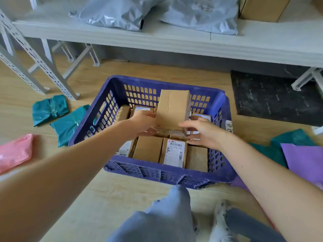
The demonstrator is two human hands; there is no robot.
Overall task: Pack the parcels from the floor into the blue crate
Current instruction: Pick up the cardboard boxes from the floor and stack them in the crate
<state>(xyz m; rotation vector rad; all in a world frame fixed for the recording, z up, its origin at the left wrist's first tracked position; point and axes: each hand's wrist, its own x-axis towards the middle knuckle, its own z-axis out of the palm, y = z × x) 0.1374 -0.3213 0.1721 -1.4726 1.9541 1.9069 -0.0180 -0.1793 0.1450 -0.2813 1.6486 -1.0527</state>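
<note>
We read digits that look like 436 4706 066 under a barcode on the white shipping label (174, 154) of a cardboard parcel (161, 154), lower middle of the blue crate (157, 173). The handwritten tag (229, 125) on the crate's right rim and the other labels are too blurred for us to read.

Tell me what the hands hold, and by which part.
A cardboard box, over the blue crate: the left hand grips its near left edge, the right hand touches its near right corner with straight fingers.
</note>
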